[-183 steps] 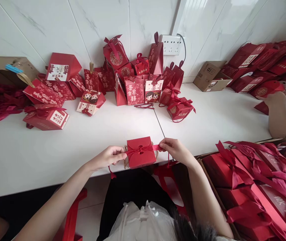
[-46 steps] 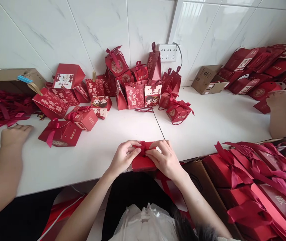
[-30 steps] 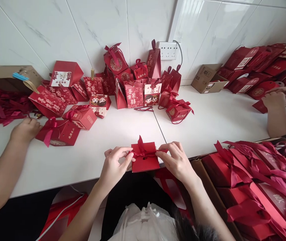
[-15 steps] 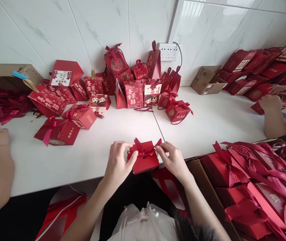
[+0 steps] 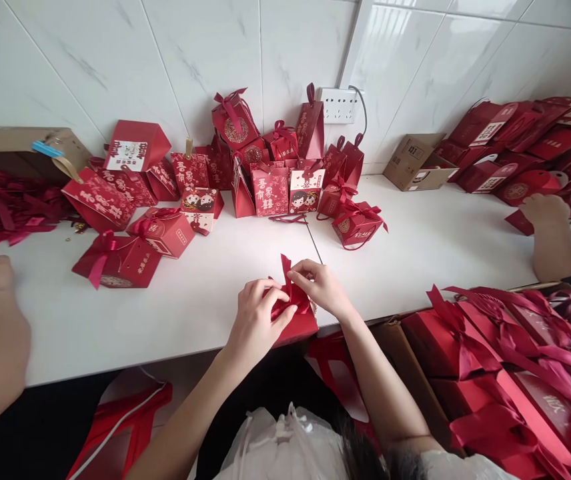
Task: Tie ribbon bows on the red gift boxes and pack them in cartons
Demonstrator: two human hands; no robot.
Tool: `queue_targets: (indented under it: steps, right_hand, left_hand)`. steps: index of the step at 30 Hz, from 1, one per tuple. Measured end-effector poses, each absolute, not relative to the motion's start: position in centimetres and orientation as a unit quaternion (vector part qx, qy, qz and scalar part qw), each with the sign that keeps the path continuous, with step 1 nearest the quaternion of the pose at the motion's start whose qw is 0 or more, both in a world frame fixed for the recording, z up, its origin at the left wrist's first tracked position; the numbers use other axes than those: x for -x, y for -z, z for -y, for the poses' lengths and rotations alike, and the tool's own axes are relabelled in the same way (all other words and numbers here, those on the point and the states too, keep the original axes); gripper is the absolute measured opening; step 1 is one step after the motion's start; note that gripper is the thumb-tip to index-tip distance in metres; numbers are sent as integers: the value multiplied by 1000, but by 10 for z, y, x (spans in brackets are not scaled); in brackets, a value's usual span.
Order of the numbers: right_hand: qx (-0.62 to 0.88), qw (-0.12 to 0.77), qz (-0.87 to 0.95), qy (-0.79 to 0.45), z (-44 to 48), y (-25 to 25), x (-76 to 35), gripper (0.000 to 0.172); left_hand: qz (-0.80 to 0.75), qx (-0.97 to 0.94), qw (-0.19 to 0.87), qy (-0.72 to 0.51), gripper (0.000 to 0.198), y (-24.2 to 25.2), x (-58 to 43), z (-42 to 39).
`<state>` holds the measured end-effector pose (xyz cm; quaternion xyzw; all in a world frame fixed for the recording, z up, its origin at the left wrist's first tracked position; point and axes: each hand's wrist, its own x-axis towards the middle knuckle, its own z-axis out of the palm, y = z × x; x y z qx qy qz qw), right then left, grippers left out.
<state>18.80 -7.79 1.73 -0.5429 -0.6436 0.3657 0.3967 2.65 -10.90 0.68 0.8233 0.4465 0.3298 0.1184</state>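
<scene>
Ribbon (image 5: 286, 267) rises pinched in the right hand (image 5: 321, 285), while the left hand (image 5: 256, 317), grip unclear, curves over the box (image 5: 299, 328) beneath.

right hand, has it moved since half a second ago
Yes: the right hand has moved left and toward the wall, covering more of the table seam.

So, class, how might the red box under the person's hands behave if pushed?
The red box would probably slide rather than roll, given its flat front. Pushed towards the person, it could tip, lying at the edge of the table. Its ribbon looks thin, so likely floppy.
</scene>
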Motion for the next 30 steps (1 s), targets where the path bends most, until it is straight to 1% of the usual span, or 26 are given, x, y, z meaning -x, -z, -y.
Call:
queue_targets:
  steps: [3,4,6,8,9,11,13,15,19,21,26,30]
  right_hand:
    - [556,388,662,-318,81,-16,-194,17]
    - [568,394,659,-297,86,-17,-197,18]
    - [595,400,642,-274,99,-20,-206,26]
    - [605,382,638,-286,116,-23,-213,32]
    - [602,366,644,-299,123,-23,-215,33]
    - [594,336,659,-316,133,-24,-216,32]
    - [597,324,660,-320,138,-23,-213,30]
    - [600,325,652,-331,137,-21,-208,28]
    - [567,340,633,-404,132,-19,-201,27]
    - [549,358,610,-446,131,-16,-201,30]
    - [502,412,512,-563,131,-7,-203,37]
    - [460,442,458,-618,128,5,-206,38]
  left_hand:
    - [-449,-817,133,-337,5,-9,-27,109]
    - [-451,-812,141,-344,8,-10,-25,110]
    - [-460,-795,158,-362,16,-14,-20,111]
    - [-480,-772,181,-374,20,-17,-12,114]
    - [-494,-761,196,-372,18,-17,-7,115]
    - [-521,-742,243,-346,16,-17,1,119]
    - [-536,-729,292,-310,21,-16,6,122]
    - [-538,-723,318,-293,25,-16,6,125]
    - [-528,-717,329,-314,26,-15,2,127]
    - [-524,-697,369,-321,29,-14,2,127]
    - [-494,-625,513,-320,34,-10,5,123]
    - [-477,-604,549,-327,36,-4,6,118]
